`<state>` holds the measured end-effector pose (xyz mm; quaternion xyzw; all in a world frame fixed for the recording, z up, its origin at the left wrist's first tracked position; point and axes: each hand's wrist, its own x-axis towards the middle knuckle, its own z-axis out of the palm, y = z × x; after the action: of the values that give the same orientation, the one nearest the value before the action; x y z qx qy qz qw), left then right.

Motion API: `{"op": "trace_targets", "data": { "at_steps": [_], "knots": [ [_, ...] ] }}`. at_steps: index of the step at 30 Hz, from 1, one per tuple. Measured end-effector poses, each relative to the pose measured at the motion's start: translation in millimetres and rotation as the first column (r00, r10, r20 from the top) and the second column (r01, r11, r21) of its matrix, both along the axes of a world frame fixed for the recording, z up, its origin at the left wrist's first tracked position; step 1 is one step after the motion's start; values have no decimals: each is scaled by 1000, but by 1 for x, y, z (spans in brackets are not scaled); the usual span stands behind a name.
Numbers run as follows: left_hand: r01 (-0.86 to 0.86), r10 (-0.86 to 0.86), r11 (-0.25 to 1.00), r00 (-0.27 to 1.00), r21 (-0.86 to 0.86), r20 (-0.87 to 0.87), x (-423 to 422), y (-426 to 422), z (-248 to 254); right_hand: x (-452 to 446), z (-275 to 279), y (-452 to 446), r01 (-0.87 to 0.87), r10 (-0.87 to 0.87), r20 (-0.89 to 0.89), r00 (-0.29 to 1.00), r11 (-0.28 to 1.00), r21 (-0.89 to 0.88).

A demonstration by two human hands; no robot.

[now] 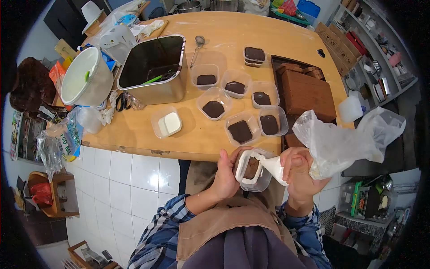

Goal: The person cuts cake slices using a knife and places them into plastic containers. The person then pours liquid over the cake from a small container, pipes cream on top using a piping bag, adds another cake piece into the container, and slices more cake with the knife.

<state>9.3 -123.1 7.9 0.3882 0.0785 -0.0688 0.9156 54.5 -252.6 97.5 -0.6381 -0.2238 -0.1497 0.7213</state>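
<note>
My left hand is wrapped round the side of a clear plastic cup, held tilted off the table's front edge. Inside the cup, white cream runs along the edge of a brown cake piece. My right hand squeezes a clear piping bag filled with white cream, its tip at the cup's right rim. Behind the cup stand several clear cups with dark squares in them, one of them close by. Another cup at the left holds something white.
A dark tray with brown cake blocks lies at the right. On the table are a large metal tin with dark contents, a white tub, a small strainer and black scissors.
</note>
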Motion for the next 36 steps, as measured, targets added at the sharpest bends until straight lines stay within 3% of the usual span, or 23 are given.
{"op": "trace_targets", "data": {
  "at_steps": [2, 6, 9, 12, 15, 18, 20, 24, 27, 29, 36],
  "knots": [
    [-13, 10, 999, 998, -45, -59, 1, -1, 3, 4, -1, -5, -119, 112, 48, 992, 979, 165],
    [7, -16, 995, 995, -95, -95, 1, -1, 0, 10, -7, -13, -216, 169, 166, 972, 920, 327],
    [18, -28, 995, 995, -98, -98, 1, -2, 1, 4, -5, -7, -123, 128, -3, 992, 959, 256],
    [21, -30, 996, 994, -85, -103, 1, -3, 3, 4, -7, -6, -87, 87, 9, 996, 990, 108],
    [21, -33, 995, 992, -102, -120, 0, -3, 3, -1, -1, 2, -17, 30, -72, 997, 984, 176],
    [21, -31, 995, 994, -100, -107, 0, -3, 2, -5, -4, -6, -152, 181, -114, 977, 962, 229],
    [27, -39, 981, 998, -193, -58, 0, -3, 1, -8, -6, -12, -225, 272, -141, 952, 933, 282],
    [40, -54, 972, 997, -230, -57, -1, -3, 4, -8, -5, -12, -201, 238, -130, 962, 948, 248],
    [57, -69, 992, 992, -111, -103, 0, -4, 2, 2, -5, -7, -78, 75, 56, 996, 995, 54],
    [60, -72, 993, 991, -106, -109, -1, -3, 4, 1, -1, -6, -91, 90, 69, 994, 996, 10],
    [0, -20, 969, 997, -245, -80, 1, -5, 10, -14, -13, -12, -123, 122, -66, 990, 992, -16]
  ]
}}
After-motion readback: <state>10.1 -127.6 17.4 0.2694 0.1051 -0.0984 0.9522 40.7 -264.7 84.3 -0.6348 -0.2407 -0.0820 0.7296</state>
